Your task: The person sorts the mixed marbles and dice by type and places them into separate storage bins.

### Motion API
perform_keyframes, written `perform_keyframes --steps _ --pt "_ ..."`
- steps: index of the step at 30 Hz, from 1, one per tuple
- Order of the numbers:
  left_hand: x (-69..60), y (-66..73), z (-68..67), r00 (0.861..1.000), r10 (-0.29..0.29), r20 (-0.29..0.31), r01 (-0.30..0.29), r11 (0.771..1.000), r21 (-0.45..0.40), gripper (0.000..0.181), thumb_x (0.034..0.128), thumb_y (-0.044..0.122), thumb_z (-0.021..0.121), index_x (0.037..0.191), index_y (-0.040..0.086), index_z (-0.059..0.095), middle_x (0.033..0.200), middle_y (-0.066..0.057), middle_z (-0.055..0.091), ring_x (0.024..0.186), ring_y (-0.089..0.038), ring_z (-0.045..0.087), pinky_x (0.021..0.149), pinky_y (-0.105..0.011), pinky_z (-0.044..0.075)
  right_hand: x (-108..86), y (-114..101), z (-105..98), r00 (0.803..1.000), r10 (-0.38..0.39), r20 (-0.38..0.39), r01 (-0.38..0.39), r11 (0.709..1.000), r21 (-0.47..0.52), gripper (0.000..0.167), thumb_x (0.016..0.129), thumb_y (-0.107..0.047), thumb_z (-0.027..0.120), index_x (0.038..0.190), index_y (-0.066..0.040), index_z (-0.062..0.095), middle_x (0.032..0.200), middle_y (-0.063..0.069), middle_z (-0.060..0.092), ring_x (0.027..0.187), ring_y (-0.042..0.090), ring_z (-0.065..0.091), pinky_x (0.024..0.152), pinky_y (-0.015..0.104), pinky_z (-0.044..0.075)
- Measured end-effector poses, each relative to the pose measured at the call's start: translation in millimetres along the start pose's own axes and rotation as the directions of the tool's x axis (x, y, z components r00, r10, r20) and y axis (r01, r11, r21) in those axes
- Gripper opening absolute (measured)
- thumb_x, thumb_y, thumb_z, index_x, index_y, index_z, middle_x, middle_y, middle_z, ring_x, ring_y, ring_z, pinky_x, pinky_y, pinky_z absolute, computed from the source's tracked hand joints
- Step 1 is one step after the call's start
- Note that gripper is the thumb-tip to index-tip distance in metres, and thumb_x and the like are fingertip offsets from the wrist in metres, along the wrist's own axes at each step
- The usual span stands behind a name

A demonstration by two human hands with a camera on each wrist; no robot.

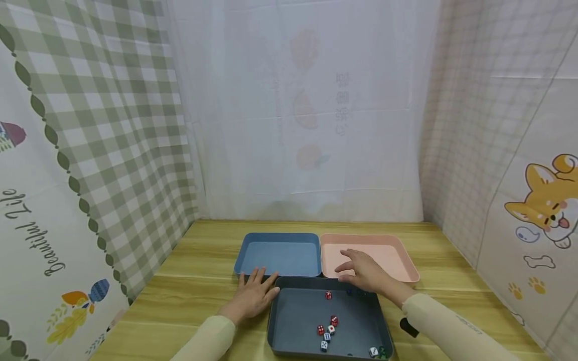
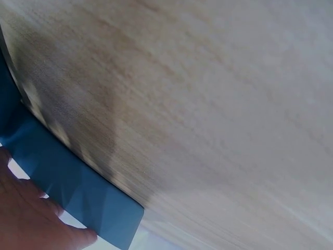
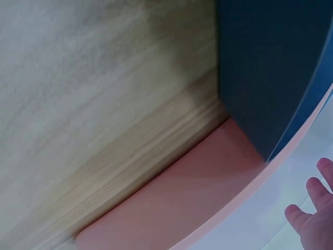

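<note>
In the head view, my left hand [image 1: 254, 297] lies with fingers spread at the near edge of the blue tray [image 1: 277, 254], its thumb by the dark grey tray's [image 1: 295, 318] back left corner. My right hand [image 1: 363, 271] hovers with parted fingers over the border between the grey tray and the pink tray [image 1: 397, 255], and nothing shows in it. Inside the grey tray are several dice: red dice [image 1: 320, 330], white dice [image 1: 323, 346], a green die [image 1: 382, 353] at the front right and a dark blue die [image 1: 349, 292] near my right hand, which partly hides the back right corner.
A wood-grain table [image 1: 180, 306] bears the three trays, the blue and pink ones side by side behind the grey one. White and checked cloths [image 1: 135, 100] hang around the back and sides. A black strap piece [image 1: 409, 327] is at the right forearm.
</note>
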State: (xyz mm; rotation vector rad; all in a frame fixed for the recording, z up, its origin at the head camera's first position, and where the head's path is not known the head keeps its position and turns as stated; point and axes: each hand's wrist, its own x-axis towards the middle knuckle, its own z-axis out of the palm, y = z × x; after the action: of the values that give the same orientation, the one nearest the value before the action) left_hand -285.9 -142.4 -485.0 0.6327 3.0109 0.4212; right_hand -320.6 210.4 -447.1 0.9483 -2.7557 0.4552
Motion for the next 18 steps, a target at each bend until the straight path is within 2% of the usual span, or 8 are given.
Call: perform_keyframes --steps 8,14,18 --pt "-0.3 0.9 -0.6 1.000 -0.003 0.001 0.003 1.000 0.001 0.060 0.1058 0.053 0.033 0.155 0.020 0.038 0.158 -0.021 0.027 0.147 -0.043 0.020 0.110 -0.072 0.009 -0.8 -14 4 0.997 -0.047 0.060 0.048 0.999 -0.009 0.023 0.087 -0.030 0.077 0.105 -0.015 0.080 0.140 0.025 0.052 0.132 0.048 0.043 0.105 0.065 0.032" --pt "0.2 0.9 -0.5 1.000 -0.006 0.003 0.006 1.000 0.005 0.060 0.1057 0.053 0.033 0.155 0.020 0.038 0.159 -0.021 0.027 0.147 -0.043 0.020 0.110 -0.071 0.009 -3.6 -19 11 0.993 -0.082 0.083 0.082 0.997 -0.003 0.023 0.086 -0.030 0.079 0.104 -0.016 0.080 0.139 0.025 0.053 0.132 0.050 0.042 0.105 0.069 0.027" --pt "0.4 0.8 -0.6 1.000 -0.007 0.006 0.007 1.000 0.008 0.060 0.1056 0.054 0.032 0.155 0.020 0.038 0.159 -0.021 0.027 0.147 -0.043 0.020 0.110 -0.071 0.009 -3.3 -19 17 0.989 -0.088 0.115 0.093 0.995 -0.035 0.024 0.085 -0.033 0.079 0.104 -0.018 0.080 0.140 0.024 0.053 0.133 0.049 0.042 0.105 0.071 0.025"
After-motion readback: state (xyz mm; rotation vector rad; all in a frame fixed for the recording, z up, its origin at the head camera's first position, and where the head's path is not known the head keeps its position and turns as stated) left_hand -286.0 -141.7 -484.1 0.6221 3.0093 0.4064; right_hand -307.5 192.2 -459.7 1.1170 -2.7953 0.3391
